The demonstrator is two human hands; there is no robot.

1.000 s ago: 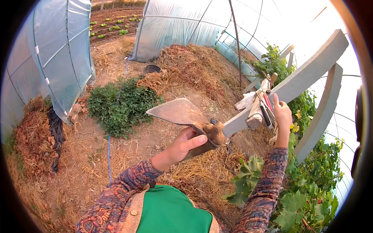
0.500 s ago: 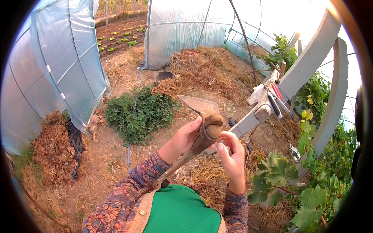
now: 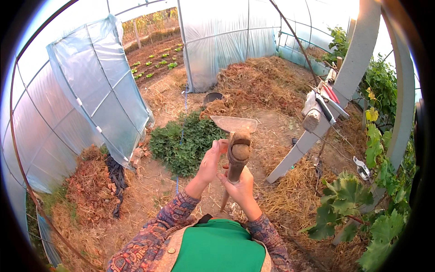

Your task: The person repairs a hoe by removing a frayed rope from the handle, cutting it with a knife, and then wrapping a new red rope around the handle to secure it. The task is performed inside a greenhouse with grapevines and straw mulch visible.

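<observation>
While the right hand (image 3: 242,189) wraps the downward-slanting handle (image 3: 236,171) of the hoe (image 3: 239,152), the left hand (image 3: 209,164) sits nearer the blade (image 3: 236,123); its grip, I can't tell.

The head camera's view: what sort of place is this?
Probably a greenhouse: translucent, pale-blue plastic sheeting over thin frames forms its walls, leafy green vines grow beside a long grey concrete-like beam, and a low, dark-green bushy plant spreads over the ground.

A hoe (image 3: 239,152) is gripped by the right hand (image 3: 240,185) around its handle (image 3: 235,173), below the blade (image 3: 232,123); the left hand (image 3: 209,164) is held close beside it. Low green plants (image 3: 197,140) are crossed by a blue cord (image 3: 185,103).
</observation>
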